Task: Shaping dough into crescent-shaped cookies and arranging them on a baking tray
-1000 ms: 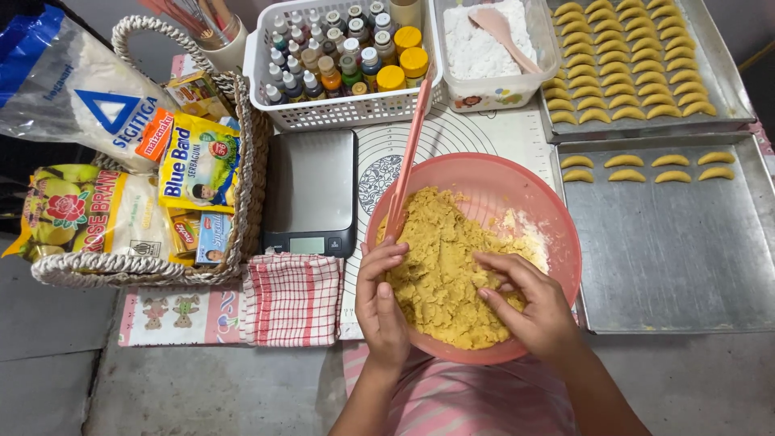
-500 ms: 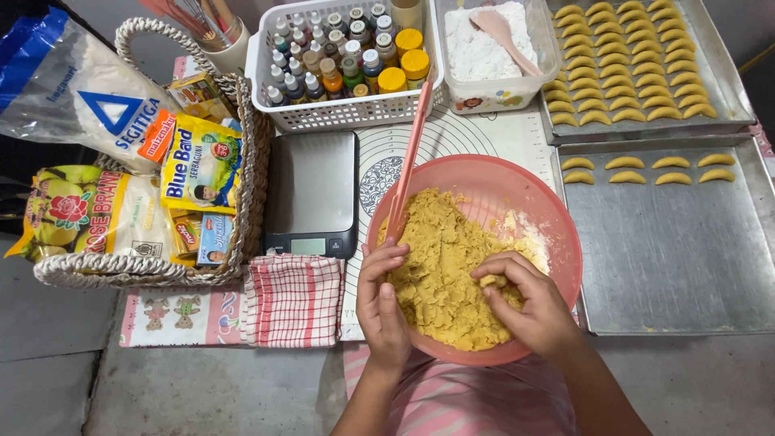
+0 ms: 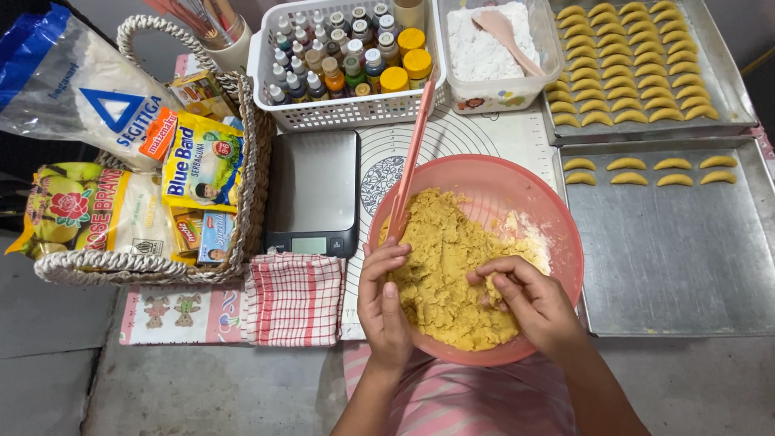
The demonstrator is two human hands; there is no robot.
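Yellow dough (image 3: pixel 448 270) sits in the pink bowl (image 3: pixel 557 218): looks soft, crumbly, likely tacky. Your right hand (image 3: pixel 533 303) has fingers curled, pinching a lump off the top; left hand (image 3: pixel 383 303) rests flat-fingered, empty, on the mass. Pinch gently from the edge.

Under my right hand (image 3: pixel 537 303) the dough (image 3: pixel 448 270) is crumbly and matt — rough, grainy. The bowl (image 3: pixel 557 234) is smooth pink plastic, faintly glossy. At three o'clock, the tray (image 3: pixel 678 258) is brushed metal; at nine, a checked cloth (image 3: pixel 295 299) — soft weave — beside a basket (image 3: pixel 145 266) of rough wicker.
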